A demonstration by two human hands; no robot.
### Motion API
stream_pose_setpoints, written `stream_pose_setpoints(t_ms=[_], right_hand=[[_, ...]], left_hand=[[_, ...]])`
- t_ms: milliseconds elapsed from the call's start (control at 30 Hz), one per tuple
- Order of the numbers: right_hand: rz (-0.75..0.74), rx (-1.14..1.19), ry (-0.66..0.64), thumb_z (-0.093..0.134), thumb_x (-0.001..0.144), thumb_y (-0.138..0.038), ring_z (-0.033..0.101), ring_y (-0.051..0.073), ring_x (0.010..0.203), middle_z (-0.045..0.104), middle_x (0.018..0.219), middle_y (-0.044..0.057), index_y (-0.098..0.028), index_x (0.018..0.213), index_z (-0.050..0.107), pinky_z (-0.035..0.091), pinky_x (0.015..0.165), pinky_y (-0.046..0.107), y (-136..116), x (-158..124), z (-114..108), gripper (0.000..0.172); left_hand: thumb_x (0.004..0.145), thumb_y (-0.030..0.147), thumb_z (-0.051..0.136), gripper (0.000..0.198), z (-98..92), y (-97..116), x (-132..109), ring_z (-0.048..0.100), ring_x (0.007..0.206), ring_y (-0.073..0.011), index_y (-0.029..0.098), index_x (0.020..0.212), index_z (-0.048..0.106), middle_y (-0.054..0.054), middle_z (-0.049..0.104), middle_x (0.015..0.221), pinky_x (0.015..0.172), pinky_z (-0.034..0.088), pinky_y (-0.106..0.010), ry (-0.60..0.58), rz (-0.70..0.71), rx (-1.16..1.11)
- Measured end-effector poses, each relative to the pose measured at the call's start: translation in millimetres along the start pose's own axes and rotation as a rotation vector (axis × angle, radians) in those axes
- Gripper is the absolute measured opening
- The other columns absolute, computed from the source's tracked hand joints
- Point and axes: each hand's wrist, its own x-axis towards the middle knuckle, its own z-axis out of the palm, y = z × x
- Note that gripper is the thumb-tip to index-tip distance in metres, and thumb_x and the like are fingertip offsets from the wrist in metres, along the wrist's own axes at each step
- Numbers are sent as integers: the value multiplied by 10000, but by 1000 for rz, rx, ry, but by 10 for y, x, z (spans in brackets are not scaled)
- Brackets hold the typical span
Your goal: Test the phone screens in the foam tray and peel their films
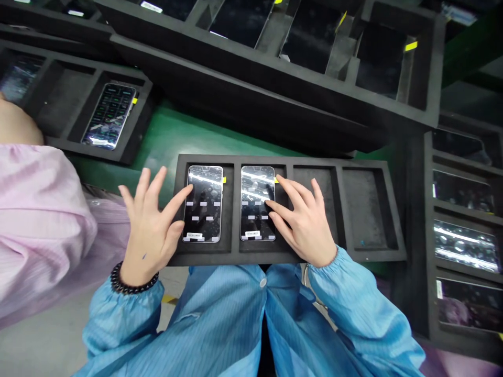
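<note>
Two smartphones lie face up in the left two slots of a black foam tray (314,255) in front of me. On the left smartphone (204,209), light rectangles show on a dark screen, with a white label near the bottom and a yellow tab at the right edge. My left hand (151,225) is open, its index fingertip at that phone's left edge. The right smartphone (255,209) looks alike. My right hand (302,220) has its fingers spread, a fingertip on the right side of that screen. Neither hand is wrapped round a phone.
A large raised black foam tray (275,68) with several phones stands behind. Another tray (133,131) at the left holds a lit phone (110,115). Stacked trays (428,235) with phones stand at the right. A co-worker's pink sleeve (43,220) is close on the left.
</note>
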Motion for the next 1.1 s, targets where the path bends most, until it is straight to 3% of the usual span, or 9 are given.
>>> stream_pose_setpoints(t_ms=[167,267,433,700,867,1033,1100], right_hand=[[-61,-17,-47,475,1055,-352,521,340,1388,465,1600,200,-178,1337,664,329,1188,703,-69,223,105,381],[-86,-20,-80,457,1061,-355,524,344,1386,493,1577,206,-168,1304,682,339,1183,701,-85,289,122,380],[-102,12,8,470,1059,-334,536,318,1373,525,1557,178,-186,1248,707,307,1214,677,-113,207,31,337],[-126,35,-103,474,1059,-361,521,321,1391,471,1605,167,-207,1285,694,316,1208,684,-213,163,103,351],[-58,26,-36,474,1058,-350,504,319,1407,479,1601,157,-208,1288,696,278,1236,671,-147,105,45,350],[-49,17,-70,467,1059,-338,529,335,1383,494,1582,182,-198,1275,704,311,1204,706,-99,39,70,350],[-37,19,-77,478,1055,-332,527,336,1385,485,1588,182,-200,1272,704,303,1208,709,-87,14,71,341]], left_hand=[[1060,513,192,535,-42,-20,-167,80,1619,-372,468,1549,404,84,111,1744,1275,-30,-730,1,7,12],[1060,506,222,516,-21,-40,-240,90,1618,-374,468,1517,459,78,135,1740,1270,-30,-743,-8,-4,22],[1059,489,266,507,7,-77,-282,116,1608,-407,414,1480,537,37,137,1743,1253,-27,-770,-84,-73,41],[1058,534,226,557,23,32,-212,98,1618,-365,378,1529,479,13,116,1749,1278,-20,-712,-48,18,21],[1063,528,248,549,83,57,-182,86,1617,-384,334,1464,568,-32,141,1746,1244,-3,-769,-135,-2,34],[1049,567,200,581,21,60,-230,69,1623,-360,401,1559,422,55,91,1750,1301,-43,-678,-75,-68,7],[1045,571,215,571,6,50,-245,78,1619,-381,425,1558,416,75,89,1747,1298,-41,-694,-66,-104,12]])
